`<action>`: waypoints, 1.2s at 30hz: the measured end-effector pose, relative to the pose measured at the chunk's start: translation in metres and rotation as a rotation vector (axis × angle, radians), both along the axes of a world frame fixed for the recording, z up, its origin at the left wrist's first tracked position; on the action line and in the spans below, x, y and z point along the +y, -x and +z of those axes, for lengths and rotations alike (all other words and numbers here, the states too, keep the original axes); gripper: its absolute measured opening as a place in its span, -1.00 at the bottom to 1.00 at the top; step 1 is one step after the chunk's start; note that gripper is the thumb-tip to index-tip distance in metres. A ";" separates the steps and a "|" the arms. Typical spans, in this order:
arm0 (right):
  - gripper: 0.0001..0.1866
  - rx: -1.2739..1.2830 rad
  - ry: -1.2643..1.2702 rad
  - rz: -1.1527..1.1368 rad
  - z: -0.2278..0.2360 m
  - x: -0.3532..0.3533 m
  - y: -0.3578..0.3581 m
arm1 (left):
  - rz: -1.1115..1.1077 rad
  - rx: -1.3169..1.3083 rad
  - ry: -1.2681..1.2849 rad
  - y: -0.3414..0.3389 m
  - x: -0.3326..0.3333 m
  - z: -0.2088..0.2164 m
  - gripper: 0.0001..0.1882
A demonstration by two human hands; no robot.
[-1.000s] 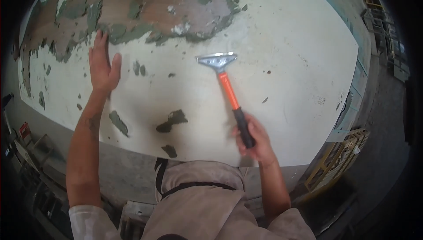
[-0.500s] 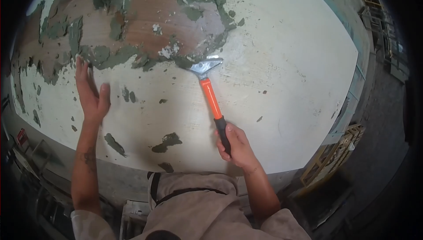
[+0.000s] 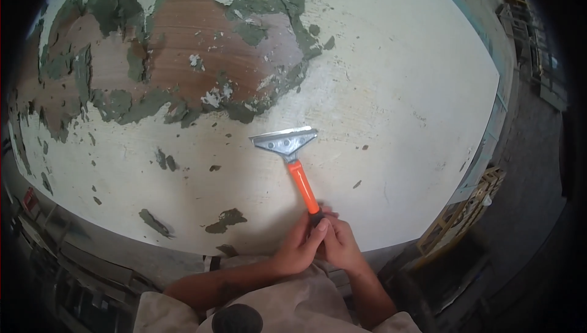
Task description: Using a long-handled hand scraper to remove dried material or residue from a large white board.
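A scraper (image 3: 293, 162) with a wide metal blade and an orange handle lies against a cream-painted wall (image 3: 391, 88). Its blade sits just below a large patch (image 3: 202, 58) where the paint is gone and brown and green layers show. My right hand (image 3: 341, 244) grips the dark lower end of the handle. My left hand (image 3: 299, 246) is wrapped over the same end, touching the right hand. Both forearms come up from the lower edge.
Small green chips (image 3: 223, 220) dot the wall's lower part. A wooden frame (image 3: 465, 217) stands at the right past the wall's edge. Dark clutter (image 3: 67, 266) lies at the lower left. My beige clothing (image 3: 275, 308) fills the bottom centre.
My left hand has left the wall and joined the right on the scraper's handle. The scraper's blade has dropped away from the edge of the stripped patch.
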State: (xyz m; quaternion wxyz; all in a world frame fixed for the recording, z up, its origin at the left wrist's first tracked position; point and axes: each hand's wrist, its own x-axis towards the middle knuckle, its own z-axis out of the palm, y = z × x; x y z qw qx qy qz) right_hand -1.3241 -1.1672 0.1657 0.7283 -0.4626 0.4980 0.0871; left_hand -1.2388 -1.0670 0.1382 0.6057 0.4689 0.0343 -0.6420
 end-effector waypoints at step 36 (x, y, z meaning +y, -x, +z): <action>-0.64 -0.002 0.385 0.248 -0.025 -0.050 -0.034 | 0.249 -0.101 -0.073 0.005 -0.057 -0.038 -0.43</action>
